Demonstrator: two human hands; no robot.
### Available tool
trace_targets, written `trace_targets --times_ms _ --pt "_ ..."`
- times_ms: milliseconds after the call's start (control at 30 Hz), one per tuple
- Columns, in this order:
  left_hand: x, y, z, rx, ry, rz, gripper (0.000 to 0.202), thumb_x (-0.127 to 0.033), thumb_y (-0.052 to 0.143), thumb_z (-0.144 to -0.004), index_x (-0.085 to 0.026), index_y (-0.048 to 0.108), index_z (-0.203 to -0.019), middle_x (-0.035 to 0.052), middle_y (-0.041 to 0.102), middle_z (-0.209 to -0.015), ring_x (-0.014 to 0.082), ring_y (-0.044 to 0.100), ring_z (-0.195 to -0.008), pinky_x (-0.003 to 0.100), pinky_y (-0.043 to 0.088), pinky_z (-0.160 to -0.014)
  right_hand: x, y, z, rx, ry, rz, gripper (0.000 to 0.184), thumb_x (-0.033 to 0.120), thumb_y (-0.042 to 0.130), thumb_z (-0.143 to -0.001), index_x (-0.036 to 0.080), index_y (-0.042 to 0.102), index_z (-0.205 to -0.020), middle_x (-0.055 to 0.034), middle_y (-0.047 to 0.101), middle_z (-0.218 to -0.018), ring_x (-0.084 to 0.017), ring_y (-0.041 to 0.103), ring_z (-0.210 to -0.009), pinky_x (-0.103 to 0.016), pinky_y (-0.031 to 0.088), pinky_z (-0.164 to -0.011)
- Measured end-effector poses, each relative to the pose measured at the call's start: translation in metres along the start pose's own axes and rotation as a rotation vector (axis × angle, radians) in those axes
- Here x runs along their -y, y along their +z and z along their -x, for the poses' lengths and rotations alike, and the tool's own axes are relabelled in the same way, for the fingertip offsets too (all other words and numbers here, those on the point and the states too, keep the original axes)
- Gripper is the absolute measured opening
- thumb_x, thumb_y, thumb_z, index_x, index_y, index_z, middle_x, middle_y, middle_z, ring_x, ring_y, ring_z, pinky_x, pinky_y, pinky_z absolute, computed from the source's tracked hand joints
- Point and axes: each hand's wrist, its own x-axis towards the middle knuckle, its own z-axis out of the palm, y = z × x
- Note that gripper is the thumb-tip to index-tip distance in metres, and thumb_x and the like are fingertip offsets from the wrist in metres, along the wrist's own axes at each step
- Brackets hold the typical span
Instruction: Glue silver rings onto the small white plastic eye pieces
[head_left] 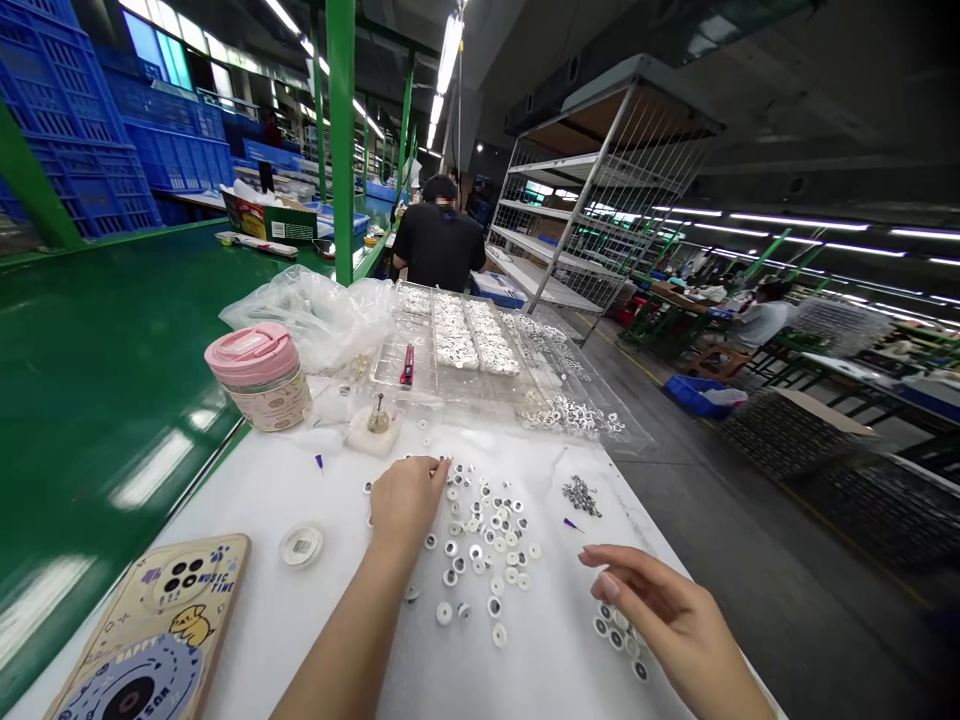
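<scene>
My left hand [405, 502] reaches to the far edge of a scatter of small round white parts [499, 545], some with dark centres. Its thumb and fingertips are pinched together; whatever they hold is too small to make out. Over at the right, my right hand [664, 610] hovers with fingers stretched and the thumb a little apart, nothing visible between them. Partly under it lies a cluster of similar discs [616, 638] with dark middles. A small pile of metal pieces [581, 495] and a purple dispensing tip [572, 524] lie beyond that hand.
On the white table are a phone [161, 620], a round white lid-like piece [301, 545], a pink-lidded jar [259, 375] and a small bottle [379, 420]. Clear trays [480, 385] with white parts and a red cutter [407, 365] stand behind. A person [440, 240] sits farther ahead.
</scene>
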Motion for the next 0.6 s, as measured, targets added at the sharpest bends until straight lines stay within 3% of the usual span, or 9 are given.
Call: trace_targets --times_ms 200,300,433,600 --pt "-0.001 -0.005 0.001 -0.004 0.033 -0.073 0.039 -0.044 0.035 -0.085 -0.022 0.068 -0.081 0.0073 0.063 -0.075 0.0205 0.056 -0.069 0.025 0.029 -0.054 -0.016 -0.014 0.011 -0.128 0.021 0.054 0.03 0.04 0.052 -0.077 0.019 0.062 -0.097 -0.0071 0.062 -0.079 -0.017 0.06 -0.069 -0.025 0.051 -0.065" --pt "0.0 -0.009 0.001 -0.023 0.041 -0.08 0.041 -0.044 0.033 -0.086 -0.021 0.066 -0.079 0.0065 0.063 -0.074 0.0209 0.055 -0.07 0.026 0.03 -0.056 -0.028 -0.023 0.013 -0.172 0.024 0.219 0.03 0.039 0.051 -0.078 0.019 0.06 -0.099 -0.0056 0.06 -0.076 -0.016 0.057 -0.066 -0.026 0.048 -0.061" --pt "0.0 -0.013 0.003 -0.121 0.056 -0.046 0.036 -0.042 0.033 -0.087 -0.022 0.063 -0.092 0.0033 0.063 -0.08 0.0215 0.055 -0.075 0.027 0.031 -0.059 -0.037 -0.027 0.016 0.017 0.028 0.424 0.029 0.037 0.043 -0.083 0.018 0.06 -0.097 -0.0062 0.056 -0.08 -0.014 0.051 -0.064 -0.027 0.043 -0.059" --pt "-0.008 -0.018 0.016 -0.157 0.151 0.137 0.031 -0.039 0.036 -0.087 -0.021 0.061 -0.094 -0.0002 0.062 -0.074 0.016 0.054 -0.067 0.024 0.033 -0.059 -0.031 -0.016 0.017 0.244 0.034 0.48 0.031 0.033 0.043 -0.084 0.019 0.061 -0.104 -0.0071 0.055 -0.087 -0.014 0.052 -0.072 -0.026 0.042 -0.067"
